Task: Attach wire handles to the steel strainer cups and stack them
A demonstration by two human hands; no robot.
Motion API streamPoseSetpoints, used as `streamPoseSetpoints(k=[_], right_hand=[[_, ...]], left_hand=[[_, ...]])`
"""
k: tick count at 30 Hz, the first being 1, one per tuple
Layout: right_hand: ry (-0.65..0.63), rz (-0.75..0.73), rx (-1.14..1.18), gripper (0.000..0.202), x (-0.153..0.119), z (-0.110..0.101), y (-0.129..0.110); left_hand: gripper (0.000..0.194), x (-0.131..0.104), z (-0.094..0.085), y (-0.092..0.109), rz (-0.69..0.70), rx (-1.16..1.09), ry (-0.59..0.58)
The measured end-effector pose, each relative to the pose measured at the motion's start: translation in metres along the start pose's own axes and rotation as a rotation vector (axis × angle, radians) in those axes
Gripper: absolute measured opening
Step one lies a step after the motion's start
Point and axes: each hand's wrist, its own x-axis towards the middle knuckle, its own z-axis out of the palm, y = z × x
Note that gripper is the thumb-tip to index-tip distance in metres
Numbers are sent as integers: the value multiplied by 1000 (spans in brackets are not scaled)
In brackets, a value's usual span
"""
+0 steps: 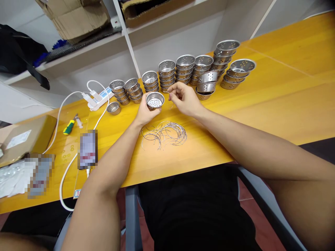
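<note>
My left hand (pixel 146 113) is closed around a small perforated metal cup (pixel 155 101), its open mouth tilted up toward me. Just right of the cup, my right hand (pixel 185 99) pinches a thin curved metal wire (pixel 167 92) between thumb and fingers. The wire's near end sticks out toward the cup, apart from it as far as I can see. On the table below both hands lies a loose pile of curved wires (pixel 178 132). Behind the hands stand several stacks of similar perforated cups (pixel 166 68).
A single cup (pixel 114 108) stands left of the stacks. A white power strip (pixel 98 99) with cables, a green-yellow screwdriver (pixel 69 127), a blurred phone (pixel 88 150) and a cardboard box (pixel 34 136) occupy the left side. A tilted stack (pixel 206 87) stands close behind my right hand.
</note>
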Motion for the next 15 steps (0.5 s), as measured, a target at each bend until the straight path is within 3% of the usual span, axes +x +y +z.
streamPoseSetpoints(k=[6,15], right_hand=[[16,-24,71,36,2,-6,-7],[85,-144,91,67,8,-10,-1]], left_hand=[[100,-1,1,1,-11,-5,3],[101,-2,7,12,29,8,-15]])
